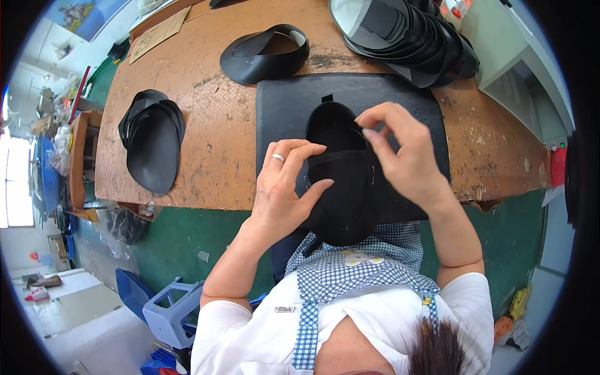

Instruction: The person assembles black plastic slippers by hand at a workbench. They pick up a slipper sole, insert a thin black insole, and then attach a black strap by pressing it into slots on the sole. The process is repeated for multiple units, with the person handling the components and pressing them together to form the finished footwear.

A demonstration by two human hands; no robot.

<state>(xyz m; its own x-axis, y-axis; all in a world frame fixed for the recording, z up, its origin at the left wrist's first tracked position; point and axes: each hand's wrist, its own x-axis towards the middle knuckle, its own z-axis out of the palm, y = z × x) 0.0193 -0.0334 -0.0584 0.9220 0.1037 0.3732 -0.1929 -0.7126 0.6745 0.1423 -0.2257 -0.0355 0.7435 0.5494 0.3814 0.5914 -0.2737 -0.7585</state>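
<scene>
A black shoe upper [340, 187] lies lengthwise in front of me on a dark work mat [281, 112], its near end over the table edge by my apron. It has an opening at the far end and small pale marks along its sides. My left hand [281, 181], a ring on one finger, grips the upper's left edge, with thumb and forefinger spread over it. My right hand [400, 147] has thumb and forefinger pinched together at the right rim of the opening. Whether a small piece sits between those fingertips I cannot make out.
Beyond the mat stands another black upper [265, 55]. A big stack of black pieces [412, 47] is at the far right, beside a pale cabinet [525, 69]. Several flat black pieces [153, 147] lie at left on the wooden table [206, 137]. A blue-grey stool [172, 315] stands below.
</scene>
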